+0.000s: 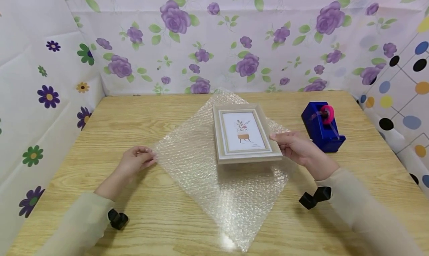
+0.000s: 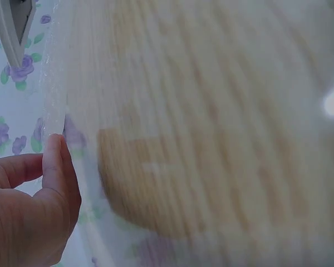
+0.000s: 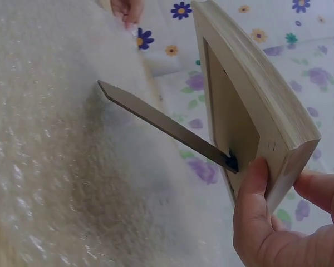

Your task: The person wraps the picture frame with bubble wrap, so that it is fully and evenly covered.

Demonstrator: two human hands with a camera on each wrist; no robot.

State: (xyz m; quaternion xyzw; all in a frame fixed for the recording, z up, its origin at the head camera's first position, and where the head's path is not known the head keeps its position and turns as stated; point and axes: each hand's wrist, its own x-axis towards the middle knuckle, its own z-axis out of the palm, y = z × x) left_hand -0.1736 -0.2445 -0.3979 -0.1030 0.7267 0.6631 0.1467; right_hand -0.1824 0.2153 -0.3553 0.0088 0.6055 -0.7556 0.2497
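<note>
A cream picture frame (image 1: 246, 135) with a drawing of a potted plant is in my right hand (image 1: 303, 151), which pinches its right edge between thumb and fingers. The frame is tilted, face up, over a sheet of bubble wrap (image 1: 187, 151) laid like a diamond on the table. In the right wrist view a flat stand leg (image 3: 164, 128) sticks out from the frame's back, its tip close over the wrap. My left hand (image 1: 134, 161) pinches the wrap's left corner between thumb and fingertips.
A blue tape dispenser (image 1: 321, 127) with a pink-cored roll (image 1: 327, 114) stands at the right, beyond my right hand. The wooden table (image 1: 134, 114) ends at a flowered cloth (image 1: 248, 43) behind, with patterned cloths on both sides.
</note>
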